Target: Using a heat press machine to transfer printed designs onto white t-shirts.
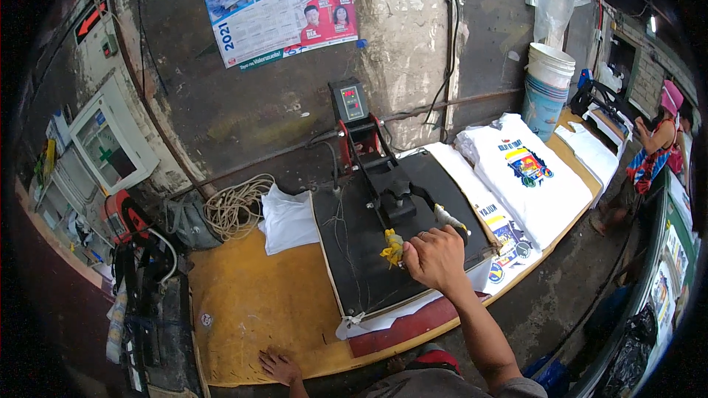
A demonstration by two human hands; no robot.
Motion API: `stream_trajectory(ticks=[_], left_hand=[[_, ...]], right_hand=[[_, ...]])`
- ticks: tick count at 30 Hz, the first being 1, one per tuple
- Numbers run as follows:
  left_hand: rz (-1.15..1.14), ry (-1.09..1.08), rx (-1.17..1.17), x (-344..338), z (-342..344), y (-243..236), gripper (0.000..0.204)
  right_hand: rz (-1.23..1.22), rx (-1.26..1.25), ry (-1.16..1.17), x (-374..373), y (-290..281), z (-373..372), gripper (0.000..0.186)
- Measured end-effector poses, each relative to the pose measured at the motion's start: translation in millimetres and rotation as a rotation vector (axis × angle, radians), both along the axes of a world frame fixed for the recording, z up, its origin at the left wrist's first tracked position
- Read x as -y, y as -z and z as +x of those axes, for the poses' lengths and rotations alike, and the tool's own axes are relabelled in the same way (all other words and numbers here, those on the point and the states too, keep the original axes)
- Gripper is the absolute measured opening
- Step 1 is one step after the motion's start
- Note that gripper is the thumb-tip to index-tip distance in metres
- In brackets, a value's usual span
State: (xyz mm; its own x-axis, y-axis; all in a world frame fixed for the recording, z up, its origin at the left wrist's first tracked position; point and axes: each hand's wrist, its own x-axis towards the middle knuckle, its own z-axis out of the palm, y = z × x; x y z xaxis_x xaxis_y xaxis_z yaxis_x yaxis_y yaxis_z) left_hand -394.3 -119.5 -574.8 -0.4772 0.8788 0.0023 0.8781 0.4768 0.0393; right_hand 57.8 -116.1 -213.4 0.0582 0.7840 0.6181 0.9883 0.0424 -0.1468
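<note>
My right hand (436,256) is wrapped around the cloth-wrapped handle (392,248) of a heat press. The press's broad black upper plate (335,247) lies low over the table. White fabric sticks out along its front and right edges, next to a dark red pad (402,330). Whatever lies under the plate is hidden. A digital control box (349,101) with lit red figures stands at the back of the press. My left hand (280,366) rests flat on the yellow-brown table (258,309), fingers spread and holding nothing.
White printed shirts (527,177) lie right of the press, with stacked buckets (547,88) behind. A folded white cloth (289,217) and coiled rope (236,206) sit back left. Another press (140,287) stands at far left. A person (656,140) is at far right.
</note>
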Motion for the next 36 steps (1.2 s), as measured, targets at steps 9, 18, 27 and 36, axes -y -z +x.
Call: stream_trajectory(ticks=[9,18,27,36], left_hand=[[0.009,-0.004,-0.007,1.1,6.0,-10.4,0.056],[-0.008,-0.013,-0.032,5.3,9.3,-22.9,0.058],[-0.035,-0.004,-0.050,1.7,-2.2,6.2,0.062],[0.028,0.081,-0.077,4.2,-10.1,16.3,0.087]], right_hand=[[0.000,0.006,0.006,0.3,-0.4,0.7,0.034],[0.056,0.009,-0.026,0.2,0.5,2.5,0.032],[0.087,-0.017,-0.039,-0.2,3.0,4.7,0.031],[0.050,0.013,-0.050,1.4,1.4,7.5,0.033]])
